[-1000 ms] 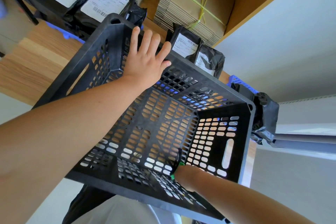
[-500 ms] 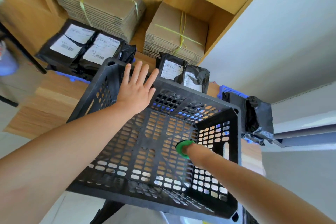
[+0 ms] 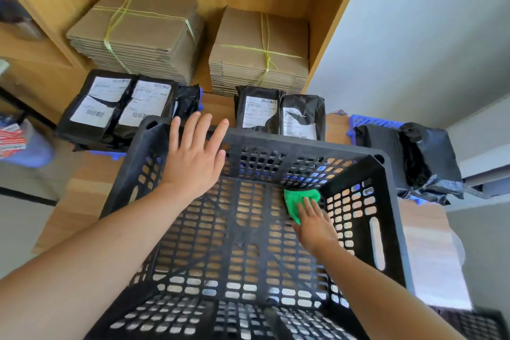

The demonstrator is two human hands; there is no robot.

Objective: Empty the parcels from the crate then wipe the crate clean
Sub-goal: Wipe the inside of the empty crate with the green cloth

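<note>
Head view, crate: The black perforated plastic crate (image 3: 303, 148) sits toward the near edge of the light wooden table (image 3: 80, 201). No parcel shows inside it, and the table shows through its slotted floor.

Head view, parcels: The black plastic parcels with white labels (image 3: 118, 107) lie outside the crate along the table's far edge. There is a stack toward the far left, a pair at the middle, and a crumpled one at the far right corner beside a blue plastic tray (image 3: 369, 120). I'd say the emptying is done and they are parked clear of the wiping.

Head view, left hand: The left hand (image 3: 193, 163) lies flat against the crate's far wall near its far left corner. Its fingers (image 3: 205, 132) are straight and spread wide and grip nothing. It looks like a brace to stop the crate sliding.

Head view, right hand: The right hand (image 3: 314, 225) reaches down to the crate floor. Its fingers (image 3: 311, 205) are nearly straight and close together, pressing a bunched green cloth (image 3: 299, 200) into the floor's far right corner, where dirt likely collects.

Head view, behind: Tied bundles of flat brown cardboard (image 3: 138, 36) rest on the wooden shelf (image 3: 325, 25) past the table's far edge.
</note>
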